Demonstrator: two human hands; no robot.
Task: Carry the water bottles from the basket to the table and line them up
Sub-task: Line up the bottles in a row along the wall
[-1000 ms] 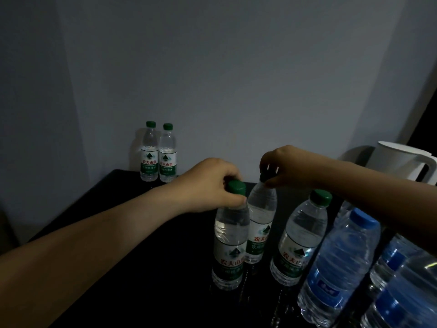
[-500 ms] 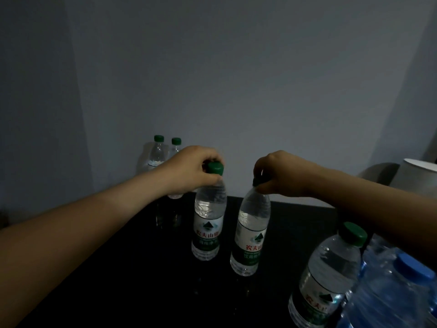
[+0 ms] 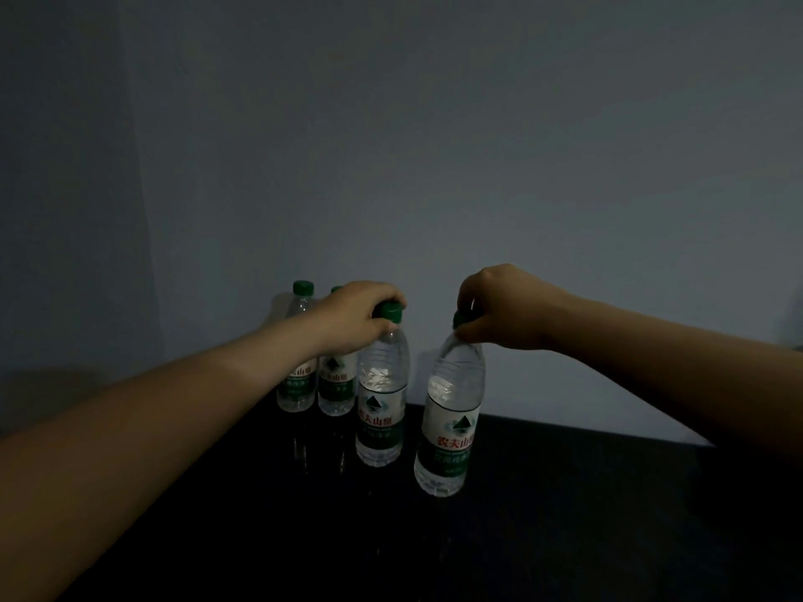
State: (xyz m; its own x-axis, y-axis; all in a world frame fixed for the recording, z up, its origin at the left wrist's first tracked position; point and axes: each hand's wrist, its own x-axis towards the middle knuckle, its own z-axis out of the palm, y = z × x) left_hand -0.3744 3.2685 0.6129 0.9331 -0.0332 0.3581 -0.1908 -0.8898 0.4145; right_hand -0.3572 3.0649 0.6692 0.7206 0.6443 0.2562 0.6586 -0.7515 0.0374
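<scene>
My left hand (image 3: 354,317) grips the green cap of a clear water bottle (image 3: 380,406) and holds it upright just right of two green-capped bottles (image 3: 300,375) that stand by the wall on the black table (image 3: 565,514). My right hand (image 3: 504,308) pinches the cap of a second bottle (image 3: 452,432), which hangs slightly tilted, to the right of the first and nearer to me. Whether either held bottle touches the table I cannot tell. The basket is out of view.
A grey wall rises straight behind the table, with a corner on the left. The dark glossy tabletop stretches to the right and toward me. The room is dim.
Both hands have carried their bottles away from me and to the left, up to the two bottles by the wall. The other bottles and the white jug at the right have left the view.
</scene>
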